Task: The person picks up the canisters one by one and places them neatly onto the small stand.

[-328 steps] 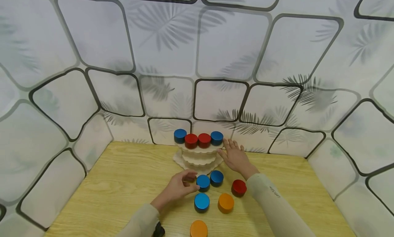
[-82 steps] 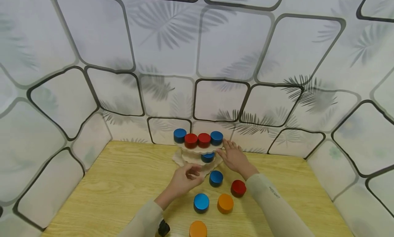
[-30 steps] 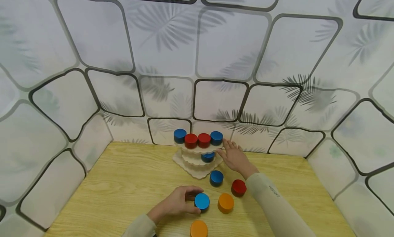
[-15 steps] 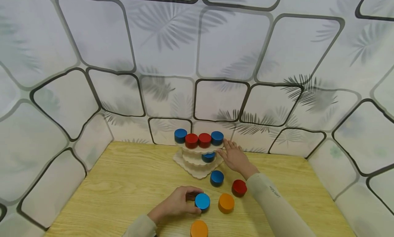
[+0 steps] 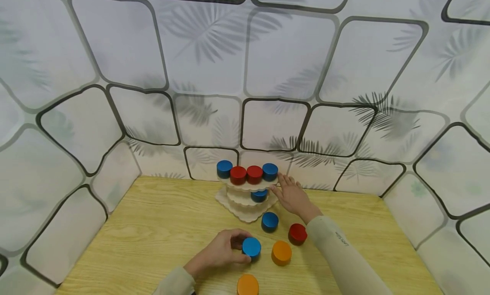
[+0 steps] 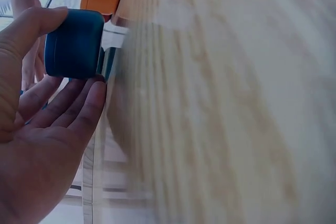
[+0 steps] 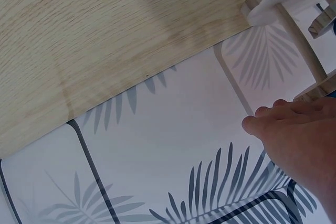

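My left hand (image 5: pixel 222 250) pinches a light-blue round block (image 5: pixel 251 247) between thumb and fingers, at the near middle of the table. In the left wrist view this block (image 6: pixel 74 44) seems slightly off the wood. Behind it stands a cream wooden tiered stand (image 5: pixel 246 213) with scalloped edges. Two blue and two red blocks (image 5: pixel 254 174) line its top tier; one blue block (image 5: pixel 259 196) sits on the middle tier, partly hidden. With straight fingers my right hand (image 5: pixel 294 197) rests at the top tier's right edge; in the right wrist view the fingertips (image 7: pixel 252 124) lie beside the stand.
On the table, a blue block (image 5: pixel 269 222) lies just before the stand. A red block (image 5: pixel 297 234) and an orange block (image 5: pixel 281 253) are to its right and nearer. Another orange block (image 5: pixel 247 285) lies at the near edge. A patterned wall (image 5: pixel 275 124) closes the back.
A blue block went from the table to the middle tier. My left hand then came back, took hold of the nearer blue block and has just moved it slightly forward. The right hand stayed put.
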Action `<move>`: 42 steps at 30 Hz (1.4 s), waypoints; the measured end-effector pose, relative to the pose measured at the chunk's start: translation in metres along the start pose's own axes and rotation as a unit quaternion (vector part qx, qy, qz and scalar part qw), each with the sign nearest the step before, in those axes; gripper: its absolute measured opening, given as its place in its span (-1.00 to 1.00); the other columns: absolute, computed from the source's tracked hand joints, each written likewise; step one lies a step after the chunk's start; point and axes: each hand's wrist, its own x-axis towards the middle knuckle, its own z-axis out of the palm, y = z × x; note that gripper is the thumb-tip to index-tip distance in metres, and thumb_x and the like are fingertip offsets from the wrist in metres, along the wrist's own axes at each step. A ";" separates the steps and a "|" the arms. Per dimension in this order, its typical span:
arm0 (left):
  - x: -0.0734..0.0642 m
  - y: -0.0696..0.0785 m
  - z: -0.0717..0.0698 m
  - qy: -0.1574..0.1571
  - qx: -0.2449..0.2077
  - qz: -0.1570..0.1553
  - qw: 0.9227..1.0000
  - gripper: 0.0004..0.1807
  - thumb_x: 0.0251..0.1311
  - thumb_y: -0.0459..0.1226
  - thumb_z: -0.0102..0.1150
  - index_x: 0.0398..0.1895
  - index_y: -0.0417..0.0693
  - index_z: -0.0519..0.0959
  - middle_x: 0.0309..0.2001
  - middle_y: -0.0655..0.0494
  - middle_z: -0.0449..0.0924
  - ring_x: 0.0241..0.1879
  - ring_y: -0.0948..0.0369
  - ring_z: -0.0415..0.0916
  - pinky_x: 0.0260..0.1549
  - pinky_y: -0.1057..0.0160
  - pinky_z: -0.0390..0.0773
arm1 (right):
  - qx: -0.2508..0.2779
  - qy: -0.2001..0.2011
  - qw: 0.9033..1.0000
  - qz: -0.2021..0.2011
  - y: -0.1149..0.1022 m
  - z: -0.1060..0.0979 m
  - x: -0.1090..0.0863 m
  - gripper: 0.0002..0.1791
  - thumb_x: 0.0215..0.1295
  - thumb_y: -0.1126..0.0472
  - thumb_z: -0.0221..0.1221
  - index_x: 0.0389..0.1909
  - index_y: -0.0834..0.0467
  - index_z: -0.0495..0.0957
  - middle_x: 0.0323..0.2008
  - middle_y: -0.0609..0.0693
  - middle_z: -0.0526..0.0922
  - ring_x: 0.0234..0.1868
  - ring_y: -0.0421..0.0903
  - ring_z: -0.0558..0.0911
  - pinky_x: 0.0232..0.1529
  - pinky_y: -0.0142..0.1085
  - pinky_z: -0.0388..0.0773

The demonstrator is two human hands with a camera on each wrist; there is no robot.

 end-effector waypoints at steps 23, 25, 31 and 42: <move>0.018 0.018 -0.014 0.213 0.011 0.045 0.976 -0.48 0.20 -0.27 0.54 0.21 -0.20 0.64 0.05 -0.14 0.74 -0.03 0.08 0.70 -0.04 0.26 0.75 | 0.007 -0.012 1.000 0.008 0.001 -0.003 -0.001 -0.17 0.73 -0.20 -0.24 0.69 0.29 -0.12 0.65 0.40 0.00 0.66 0.42 0.00 0.61 0.38 -0.09; 0.019 0.019 -0.015 0.232 0.018 0.043 0.972 -0.47 0.19 -0.27 0.54 0.22 -0.20 0.64 0.03 -0.14 0.74 -0.03 0.08 0.70 -0.07 0.29 0.75 | 0.007 -0.011 1.000 0.007 0.002 -0.003 -0.001 -0.17 0.73 -0.20 -0.25 0.70 0.29 -0.12 0.65 0.40 0.01 0.66 0.42 0.00 0.61 0.39 -0.09; 0.024 0.023 -0.017 0.275 0.030 0.030 0.961 -0.44 0.16 -0.26 0.57 0.21 -0.26 0.63 0.00 -0.14 0.75 -0.05 0.07 0.70 -0.12 0.31 0.74 | 0.005 -0.007 1.000 0.003 0.002 -0.002 -0.001 -0.17 0.73 -0.20 -0.25 0.69 0.30 -0.12 0.64 0.41 0.02 0.66 0.43 0.02 0.59 0.40 -0.07; 0.034 0.028 -0.020 0.306 0.049 0.031 0.950 -0.48 0.15 -0.22 0.58 0.16 -0.17 0.67 0.00 -0.07 0.77 -0.04 0.08 0.69 -0.11 0.32 0.72 | 0.009 -0.007 1.000 0.007 0.001 -0.003 0.000 -0.16 0.73 -0.22 -0.26 0.69 0.29 -0.11 0.65 0.40 0.03 0.66 0.41 0.02 0.60 0.39 -0.08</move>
